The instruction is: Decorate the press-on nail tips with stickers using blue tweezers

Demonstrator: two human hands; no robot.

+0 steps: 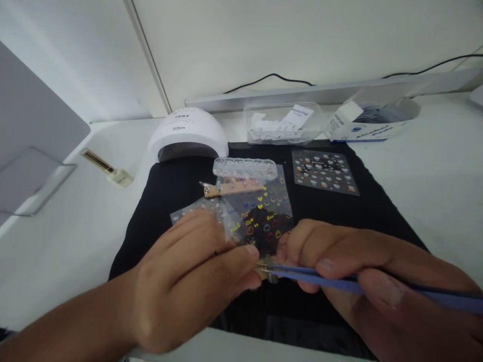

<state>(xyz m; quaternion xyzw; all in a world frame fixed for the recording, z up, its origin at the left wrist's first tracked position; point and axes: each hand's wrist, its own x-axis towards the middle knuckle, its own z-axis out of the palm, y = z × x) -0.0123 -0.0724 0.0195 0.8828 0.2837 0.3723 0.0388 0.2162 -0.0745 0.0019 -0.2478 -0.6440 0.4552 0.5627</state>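
Here, "SUNone" is being shown on the white nail lamp (187, 133) behind the black mat (158, 201). In front of the lamp, a clear sticker sheet (260, 216) printed with coloured hearts is being pinched by the left hand (188, 281), while blue tweezers (339, 281) are being pinched by the right hand (362, 271).

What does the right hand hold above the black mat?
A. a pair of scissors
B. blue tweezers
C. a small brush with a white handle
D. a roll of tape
B: the right hand holds thin blue tweezers, their tip pointing to the left hand above the black mat.
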